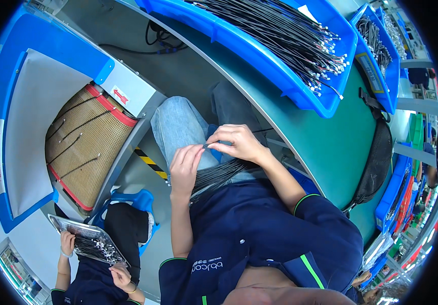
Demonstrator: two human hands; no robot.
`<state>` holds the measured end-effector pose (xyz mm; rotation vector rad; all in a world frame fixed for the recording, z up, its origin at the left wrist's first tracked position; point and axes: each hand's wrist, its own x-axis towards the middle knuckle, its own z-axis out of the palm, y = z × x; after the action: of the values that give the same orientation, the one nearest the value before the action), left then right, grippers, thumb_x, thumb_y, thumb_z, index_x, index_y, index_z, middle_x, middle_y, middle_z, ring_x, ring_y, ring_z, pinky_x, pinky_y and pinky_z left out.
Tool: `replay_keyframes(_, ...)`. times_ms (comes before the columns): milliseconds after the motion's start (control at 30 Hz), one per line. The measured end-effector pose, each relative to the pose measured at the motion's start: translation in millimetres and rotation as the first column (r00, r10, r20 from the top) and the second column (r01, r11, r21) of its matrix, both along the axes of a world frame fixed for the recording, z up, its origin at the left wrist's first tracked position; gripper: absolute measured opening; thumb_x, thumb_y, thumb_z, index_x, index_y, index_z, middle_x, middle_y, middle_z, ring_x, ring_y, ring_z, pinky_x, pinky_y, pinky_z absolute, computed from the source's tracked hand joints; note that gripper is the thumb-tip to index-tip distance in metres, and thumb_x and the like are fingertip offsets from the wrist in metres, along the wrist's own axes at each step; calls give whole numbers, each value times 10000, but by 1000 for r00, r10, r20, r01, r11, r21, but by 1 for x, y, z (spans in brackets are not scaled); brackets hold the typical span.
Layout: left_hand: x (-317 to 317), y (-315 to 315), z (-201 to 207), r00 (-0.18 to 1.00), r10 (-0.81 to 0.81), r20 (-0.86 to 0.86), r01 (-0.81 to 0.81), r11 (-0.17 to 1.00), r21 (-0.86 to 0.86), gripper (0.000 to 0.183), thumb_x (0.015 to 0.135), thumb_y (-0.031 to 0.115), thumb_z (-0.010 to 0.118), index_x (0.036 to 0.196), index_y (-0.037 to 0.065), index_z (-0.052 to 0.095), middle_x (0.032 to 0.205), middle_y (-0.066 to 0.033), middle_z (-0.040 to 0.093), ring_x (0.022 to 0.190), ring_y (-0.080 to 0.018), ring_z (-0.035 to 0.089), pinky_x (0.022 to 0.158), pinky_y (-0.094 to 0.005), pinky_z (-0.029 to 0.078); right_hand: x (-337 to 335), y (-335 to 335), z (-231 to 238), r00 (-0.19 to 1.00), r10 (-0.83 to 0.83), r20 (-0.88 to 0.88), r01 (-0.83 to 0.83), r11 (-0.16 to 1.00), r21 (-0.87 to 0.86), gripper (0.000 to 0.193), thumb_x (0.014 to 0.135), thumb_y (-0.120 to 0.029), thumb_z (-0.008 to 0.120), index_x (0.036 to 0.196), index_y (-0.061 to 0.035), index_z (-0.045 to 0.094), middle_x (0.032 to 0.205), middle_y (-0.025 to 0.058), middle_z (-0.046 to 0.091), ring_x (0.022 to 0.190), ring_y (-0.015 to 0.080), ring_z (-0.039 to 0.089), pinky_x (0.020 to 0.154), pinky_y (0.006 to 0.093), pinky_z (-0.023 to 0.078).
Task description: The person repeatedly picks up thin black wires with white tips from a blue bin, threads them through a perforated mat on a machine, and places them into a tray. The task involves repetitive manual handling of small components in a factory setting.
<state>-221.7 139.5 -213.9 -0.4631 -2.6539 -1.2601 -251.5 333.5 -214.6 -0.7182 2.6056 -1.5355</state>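
Note:
Above my lap my two hands meet, fingertips close together. Between them a short stretch of thin black cable [205,146] shows; its ends are hidden. My left hand [184,165] pinches it from one side, fingers bent together. From the other side my right hand [235,144] grips it between thumb and fingers. Just under my wrists, a bundle of thin black cables [218,176] lies across my thighs.
To the left stands a blue and white machine [119,84] with a mesh conveyor belt [89,140] carrying several black cables. A co-worker holds a metal tray [58,221] of cables at lower left. A blue bin [219,33] of cables and a black bag [374,168] rest on the green table [325,145].

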Motion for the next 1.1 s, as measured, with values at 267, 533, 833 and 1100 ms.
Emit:
replay_keyframes(267, 1, -7, 2, 998, -51, -36, 51, 999, 1, 175, 725, -34, 705, 879, 30, 655, 844, -75, 655, 753, -221, 621, 678, -323, 493, -1, -3, 4, 998, 70, 2, -70, 997, -14, 135, 811, -197, 686, 871, -76, 688, 797, 68, 636, 733, 249, 623, 658, 357, 497)
replay_keyframes(533, -1, -10, 4, 994, -54, -97, 55, 998, 8, 188, 691, -43, 717, 850, 32, 652, 823, -71, 655, 743, -216, 621, 667, -316, 496, -1, 1, 2, 988, 128, 92, -114, 983, -148, 121, 826, -110, 671, 907, -23, 688, 787, 104, 613, 695, 255, 603, 639, 348, 488)
replay_keyframes(833, 1, -42, 0, 996, 73, -46, -76, 995, -59, 153, 716, -8, 711, 853, 23, 650, 816, -87, 648, 756, -240, 619, 681, -336, 493, -9, 11, -4, 990, 109, 84, -108, 994, -21, 178, 800, -89, 694, 969, -32, 702, 833, 99, 648, 777, 242, 628, 713, 335, 503)
replay_keyframes(1100, 23, -119, -10, 930, 368, -13, -366, 921, -132, 156, 724, -43, 690, 858, 25, 646, 822, -77, 653, 767, -224, 615, 704, -321, 490, -19, 40, -5, 989, -31, 148, 22, 998, 62, 160, 800, -156, 701, 893, -39, 643, 805, 63, 645, 748, 200, 586, 675, 315, 469)
